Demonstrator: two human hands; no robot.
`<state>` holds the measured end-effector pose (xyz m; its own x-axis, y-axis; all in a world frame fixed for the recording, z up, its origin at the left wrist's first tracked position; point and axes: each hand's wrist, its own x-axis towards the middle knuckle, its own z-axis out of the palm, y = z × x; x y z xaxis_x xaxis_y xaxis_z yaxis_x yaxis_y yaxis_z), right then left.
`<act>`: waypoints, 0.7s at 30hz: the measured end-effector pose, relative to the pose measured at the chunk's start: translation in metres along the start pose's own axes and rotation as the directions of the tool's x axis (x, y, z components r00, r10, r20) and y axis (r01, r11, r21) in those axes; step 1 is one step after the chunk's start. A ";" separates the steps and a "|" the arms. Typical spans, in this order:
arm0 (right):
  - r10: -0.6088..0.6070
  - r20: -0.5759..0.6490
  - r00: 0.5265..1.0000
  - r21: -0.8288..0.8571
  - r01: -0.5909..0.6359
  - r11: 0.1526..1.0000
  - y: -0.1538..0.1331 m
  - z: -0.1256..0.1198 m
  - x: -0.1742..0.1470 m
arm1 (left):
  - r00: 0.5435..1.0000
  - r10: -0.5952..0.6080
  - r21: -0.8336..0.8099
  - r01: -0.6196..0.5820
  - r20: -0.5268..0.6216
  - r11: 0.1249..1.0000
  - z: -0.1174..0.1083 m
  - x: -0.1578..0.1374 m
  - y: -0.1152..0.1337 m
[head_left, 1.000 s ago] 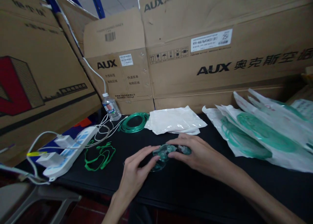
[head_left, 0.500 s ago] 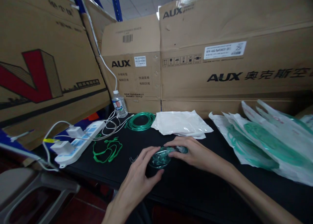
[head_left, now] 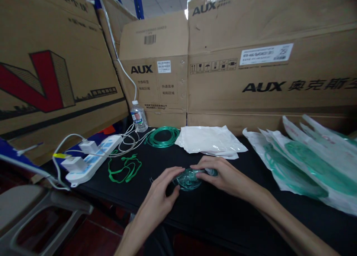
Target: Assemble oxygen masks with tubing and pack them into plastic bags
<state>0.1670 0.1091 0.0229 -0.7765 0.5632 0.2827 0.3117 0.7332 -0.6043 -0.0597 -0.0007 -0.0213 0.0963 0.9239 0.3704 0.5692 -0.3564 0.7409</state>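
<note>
A clear green breathing mask [head_left: 187, 181] rests low over the black table between my hands. My left hand [head_left: 163, 192] is curled round its left edge, fingers on top and thumb at the near side. On the other side my right hand [head_left: 217, 172] pinches the fitting [head_left: 198, 171] on the mask; a pale end piece [head_left: 211, 172] pokes out past its fingers. Left of the hands lies a loose green elastic strap [head_left: 126, 177]. A coil of green tubing [head_left: 159, 144] sits behind, and beside it are flat white packets [head_left: 210, 138].
White pouches holding green tubing [head_left: 297, 170] lean at the right. A power strip [head_left: 95, 161] with plugs and white cables lies at the left, near a plastic bottle [head_left: 138, 118]. Large cardboard boxes [head_left: 214, 96] wall off the back. A chair [head_left: 33, 204] stands lower left.
The view has shifted slightly left. My left thumb has come closer to its fingers at the mask's edge, and the mask looks tilted a little differently. Both hands keep their hold.
</note>
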 end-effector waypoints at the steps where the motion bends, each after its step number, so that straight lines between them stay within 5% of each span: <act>1: -0.003 -0.008 1.000 -0.002 0.003 1.000 0.001 0.002 0.000 | 1.000 0.008 0.033 -0.009 0.013 0.999 0.000 0.000 0.002; 21: 0.050 -0.141 0.989 0.034 -0.046 0.998 -0.003 0.004 -0.007 | 0.998 -0.002 0.178 -0.009 0.058 0.984 -0.005 0.011 -0.002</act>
<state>0.1698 0.1011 0.0202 -0.6750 0.6473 0.3540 0.3284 0.6933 -0.6414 -0.0638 0.0095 -0.0161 0.1425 0.9310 0.3362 0.7047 -0.3339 0.6260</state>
